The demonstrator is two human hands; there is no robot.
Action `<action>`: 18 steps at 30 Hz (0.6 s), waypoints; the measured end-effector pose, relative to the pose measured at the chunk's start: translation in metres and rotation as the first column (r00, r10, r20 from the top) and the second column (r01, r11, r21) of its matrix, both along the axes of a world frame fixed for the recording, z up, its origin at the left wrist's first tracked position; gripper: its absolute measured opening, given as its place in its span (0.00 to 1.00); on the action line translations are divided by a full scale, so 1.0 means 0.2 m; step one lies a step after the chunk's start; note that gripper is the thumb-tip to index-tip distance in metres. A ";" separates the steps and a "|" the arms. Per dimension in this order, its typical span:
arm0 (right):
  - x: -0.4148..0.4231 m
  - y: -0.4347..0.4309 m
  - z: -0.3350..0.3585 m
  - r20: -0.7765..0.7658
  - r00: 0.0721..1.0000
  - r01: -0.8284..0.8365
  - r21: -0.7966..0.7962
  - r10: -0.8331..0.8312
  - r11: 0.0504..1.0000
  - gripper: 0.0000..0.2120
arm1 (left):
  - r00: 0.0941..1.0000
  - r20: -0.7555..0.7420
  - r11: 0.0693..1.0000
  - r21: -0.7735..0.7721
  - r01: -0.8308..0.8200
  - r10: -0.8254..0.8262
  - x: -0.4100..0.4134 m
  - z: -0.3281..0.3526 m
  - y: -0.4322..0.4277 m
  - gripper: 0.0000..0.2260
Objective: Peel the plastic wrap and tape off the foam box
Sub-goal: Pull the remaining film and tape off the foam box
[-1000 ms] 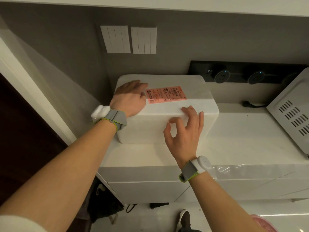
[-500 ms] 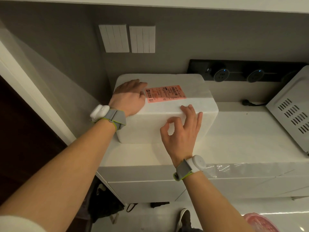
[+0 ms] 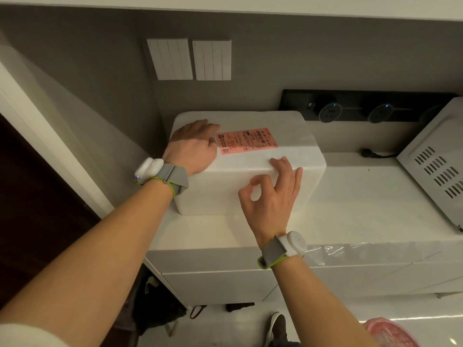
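Fingers [image 3: 278,164] of right hand [image 3: 271,205] on box [image 3: 288,139]

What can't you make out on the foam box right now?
1. Head view: whether the right hand pinches any wrap or tape; clear film is lost against the white foam box.
2. Head view: the box top's left end, covered by the left hand.
3. Head view: the pink label's print, too small.
4. Head view: the box's back face, hidden by the box itself.
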State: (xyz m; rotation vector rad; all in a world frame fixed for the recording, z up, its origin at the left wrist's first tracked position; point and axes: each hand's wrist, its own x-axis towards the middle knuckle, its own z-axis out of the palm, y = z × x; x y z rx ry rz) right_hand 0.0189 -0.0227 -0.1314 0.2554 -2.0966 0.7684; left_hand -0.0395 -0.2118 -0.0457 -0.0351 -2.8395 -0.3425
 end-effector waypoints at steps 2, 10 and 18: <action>0.00 0.00 0.00 0.003 1.000 -0.014 0.001 0.014 1.000 0.05 | 1.000 0.001 1.000 -0.004 0.002 -0.002 0.00 0.00 0.00 0.21; 0.00 0.05 0.00 0.023 0.999 -0.035 0.054 0.034 0.998 0.14 | 1.000 -0.016 1.000 -0.009 -0.005 0.005 0.00 -0.01 0.00 0.21; 0.00 0.08 0.01 0.005 1.000 -0.024 0.089 0.023 0.996 0.11 | 1.000 -0.001 1.000 0.002 0.003 -0.003 -0.02 -0.01 -0.01 0.21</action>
